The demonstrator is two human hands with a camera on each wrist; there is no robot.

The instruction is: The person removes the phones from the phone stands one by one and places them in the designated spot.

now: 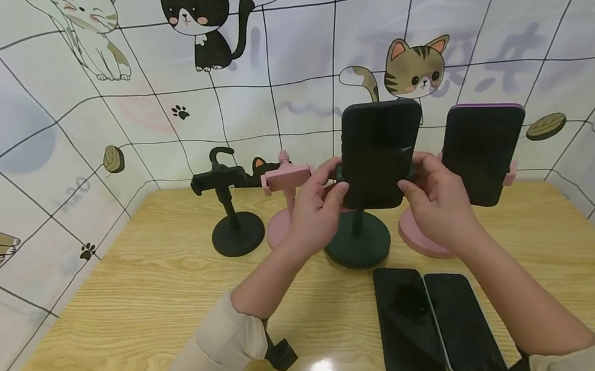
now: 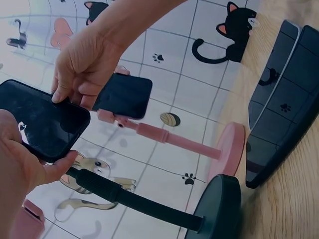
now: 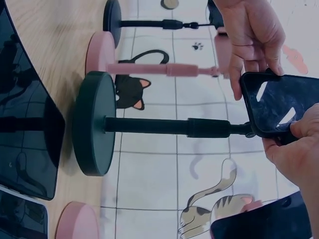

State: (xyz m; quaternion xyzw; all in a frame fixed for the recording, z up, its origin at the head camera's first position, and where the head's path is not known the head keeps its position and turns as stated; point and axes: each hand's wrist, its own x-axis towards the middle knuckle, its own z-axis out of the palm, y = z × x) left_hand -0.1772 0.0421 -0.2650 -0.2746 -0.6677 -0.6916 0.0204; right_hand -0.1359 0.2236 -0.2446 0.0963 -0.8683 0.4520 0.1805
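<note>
A black smartphone (image 1: 378,152) stands upright at the head of a dark green phone stand (image 1: 358,241), its dark screen facing me. My left hand (image 1: 317,206) grips its left edge, thumb in front and fingers at the side by the green clamp. On the opposite edge, my right hand (image 1: 441,205) pinches the phone the same way beside the other clamp end. From the right wrist view, the stand's pole (image 3: 149,125) meets the lower end of the phone (image 3: 264,107). The back of the clamp is hidden behind the phone.
To the right, a pink stand (image 1: 424,236) holds another phone (image 1: 480,151). Two phones lie side by side in front, a black one (image 1: 408,326) and a light-edged one (image 1: 464,321). Leftward are a pink stand (image 1: 286,178) and a black stand (image 1: 237,234), near a cat-print backdrop (image 1: 303,39).
</note>
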